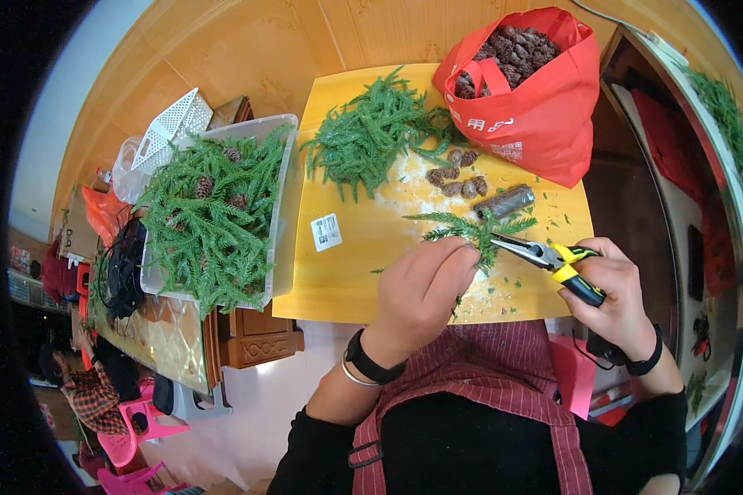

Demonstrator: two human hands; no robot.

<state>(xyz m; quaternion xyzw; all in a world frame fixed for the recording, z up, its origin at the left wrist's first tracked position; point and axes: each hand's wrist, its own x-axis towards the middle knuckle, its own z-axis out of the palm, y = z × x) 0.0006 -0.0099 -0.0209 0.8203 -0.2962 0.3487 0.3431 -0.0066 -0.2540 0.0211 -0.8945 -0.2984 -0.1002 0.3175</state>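
Observation:
Fingers pinched together, my left hand (428,285) holds a green artificial pine sprig (448,221) above the near part of the yellow table. My right hand (615,285) is wrapped round yellow-and-black long-nose pliers (571,266). The jaws of the pliers reach into the sprig, close to my left fingertips; leaves hide what exactly they grip. Just beyond the sprig lies a dark roll (504,201), perhaps wound wire. Several small brown pine cones (451,175) are scattered behind it.
A red bag (545,124) full of pine cones stands at the table's back right. Loose green sprigs (367,132) are heaped at the back. A clear plastic bin (281,194) of sprigs with cones is on the left. A white label (326,232) lies on the yellow table (338,280).

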